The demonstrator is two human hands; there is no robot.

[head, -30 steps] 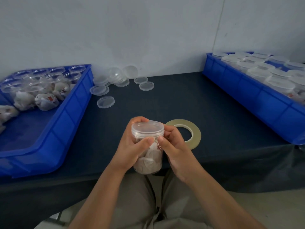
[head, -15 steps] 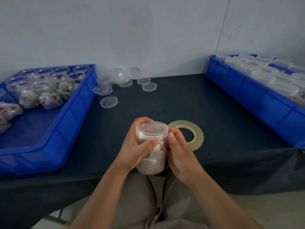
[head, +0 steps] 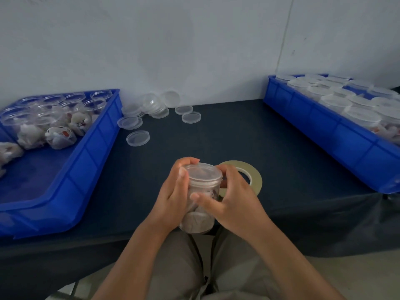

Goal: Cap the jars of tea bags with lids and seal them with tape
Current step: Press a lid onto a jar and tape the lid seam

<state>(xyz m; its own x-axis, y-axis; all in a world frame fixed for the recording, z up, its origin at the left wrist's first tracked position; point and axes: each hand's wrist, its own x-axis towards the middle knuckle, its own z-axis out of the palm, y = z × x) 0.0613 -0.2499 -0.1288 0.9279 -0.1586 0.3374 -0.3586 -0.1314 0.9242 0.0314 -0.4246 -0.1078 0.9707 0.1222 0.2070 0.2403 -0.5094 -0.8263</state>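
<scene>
A clear plastic jar (head: 200,219) of tea bags, with a clear lid (head: 202,173) on it, is held upright over the table's front edge. My left hand (head: 173,191) grips its left side, fingertips curled over the lid's far rim. My right hand (head: 229,198) wraps the right side, thumb across the front of the jar. A roll of pale tape (head: 249,174) lies flat on the table just behind my right hand, partly hidden by it.
A blue tray (head: 93,152) at the left holds several uncapped jars of tea bags. Another blue tray (head: 337,135) at the right holds several capped jars. Several loose clear lids (head: 138,138) lie near the wall on the dark table (head: 216,135).
Both hands have shifted on the jar: my left fingers moved up over the lid, and my right thumb slid across the jar's front. The jar sits slightly lower and tilted.
</scene>
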